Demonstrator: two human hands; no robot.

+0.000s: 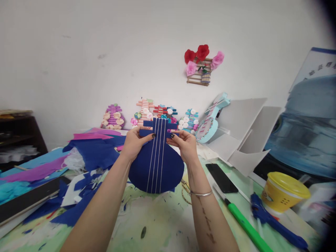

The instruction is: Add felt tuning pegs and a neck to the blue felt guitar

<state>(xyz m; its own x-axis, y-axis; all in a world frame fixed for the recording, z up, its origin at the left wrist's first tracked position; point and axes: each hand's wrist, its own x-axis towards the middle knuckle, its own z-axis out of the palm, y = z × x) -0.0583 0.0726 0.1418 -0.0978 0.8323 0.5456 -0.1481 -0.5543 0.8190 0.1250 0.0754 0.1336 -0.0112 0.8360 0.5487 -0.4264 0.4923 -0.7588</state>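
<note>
A dark blue paper lute (168, 168) with pale strings down its front stands upright between my hands. My left hand (135, 141) pinches its neck at the left, below the upper peg bar, thumb in front and fingers mostly behind. On the opposite side my right hand (185, 143) grips the neck in the same way, its thumb close to the lower peg bar. The lute's rounded lower edge is just over or on the paint-stained table (147, 224); I cannot tell which. Gold-handled scissors (186, 190) lie partly hidden beside my right wrist.
Blue and pink sheets (94, 150) and scraps cover the left side. Several flower-decorated lutes (114, 117) lean along the wall. At right are a phone (222, 177), a green-handled knife (245, 224), a blue glue gun (275, 220), a yellow tub (285, 192) and a water jug (307, 126).
</note>
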